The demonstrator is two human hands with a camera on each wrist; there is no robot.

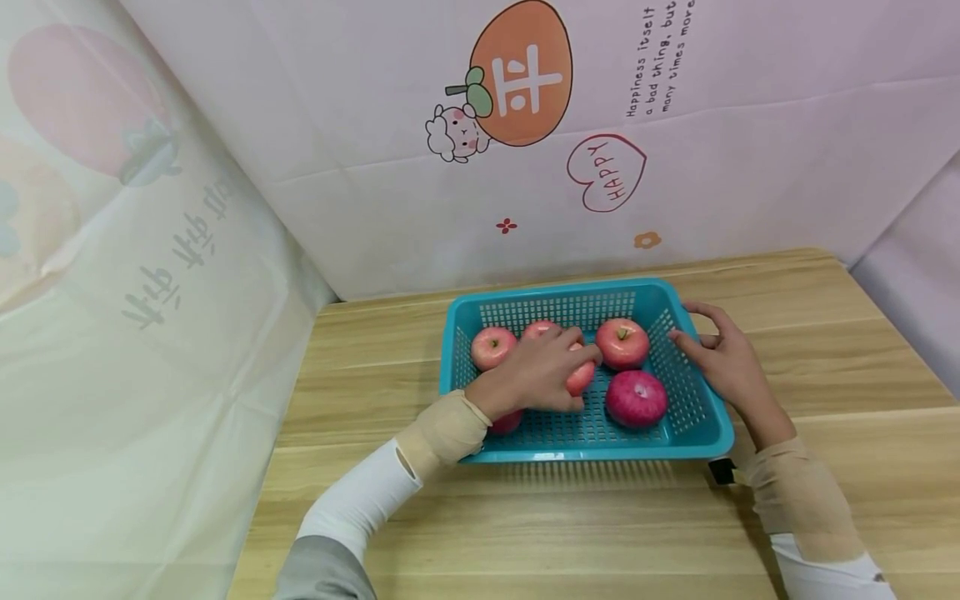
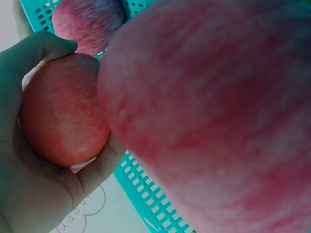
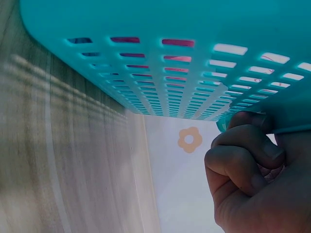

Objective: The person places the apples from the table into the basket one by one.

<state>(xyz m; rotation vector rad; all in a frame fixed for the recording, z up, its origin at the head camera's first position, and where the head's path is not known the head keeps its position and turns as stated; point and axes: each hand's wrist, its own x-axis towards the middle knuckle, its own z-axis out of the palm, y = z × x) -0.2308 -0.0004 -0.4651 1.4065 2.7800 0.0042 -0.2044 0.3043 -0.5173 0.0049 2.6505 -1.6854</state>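
Observation:
My left hand (image 1: 542, 371) reaches into a teal perforated basket (image 1: 555, 456) and grips a red apple (image 2: 65, 110), fingers and thumb curled round its sides. In the left wrist view another apple (image 2: 209, 111) looms large and blurred close by. On the basket's right side, my right hand (image 1: 726, 358) holds the rim, thumb inside the wall and fingers outside, curled under the edge in the right wrist view. Inside the basket lie a pink apple (image 1: 622, 343), a darker magenta apple (image 1: 636, 399) and, at the left, an apple (image 1: 493, 347). One more is partly covered by my left forearm.
The basket stands on a wood-grain table (image 1: 360, 375) near its back edge. Behind it hangs a white printed cloth (image 1: 360, 225); another pale cloth (image 1: 150, 417) hangs at the left. A small black object (image 1: 722, 471) shows by my right wrist.

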